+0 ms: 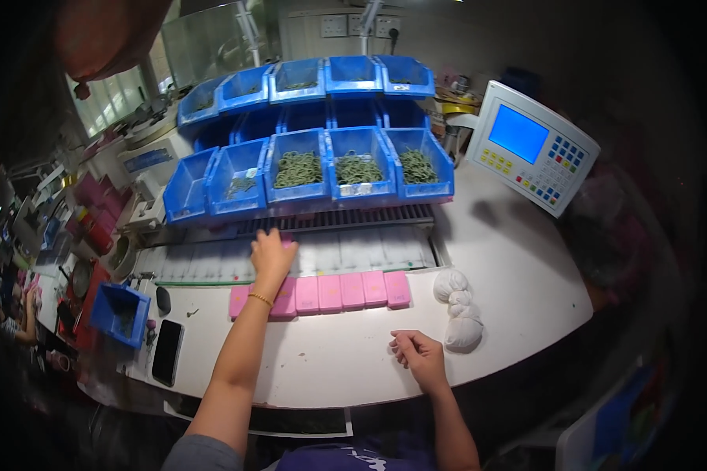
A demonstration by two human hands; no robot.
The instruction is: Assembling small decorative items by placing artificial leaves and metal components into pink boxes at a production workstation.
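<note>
My left hand (pixel 273 257) reaches over the long pale panel (pixel 353 247) below the blue bins. Its fingers are closed on a small pink block (pixel 287 238), mostly hidden under them. My left forearm crosses a row of flat pink blocks (pixel 330 293) along the panel's near side and hides part of it. At the right front of the white table (pixel 346 361), my right hand (pixel 420 357) rests with fingers curled; whether anything is inside them is hidden. To its right lies a knotted white cloth bundle (pixel 458 310).
Tiered blue bins (pixel 297 169) stand at the back, several holding greenish stringy pieces. A control panel with a blue screen (pixel 534 145) is at the right. A black phone (pixel 167 352), a dark mouse-shaped object (pixel 163 300) and a blue bin (pixel 121 314) are at the left.
</note>
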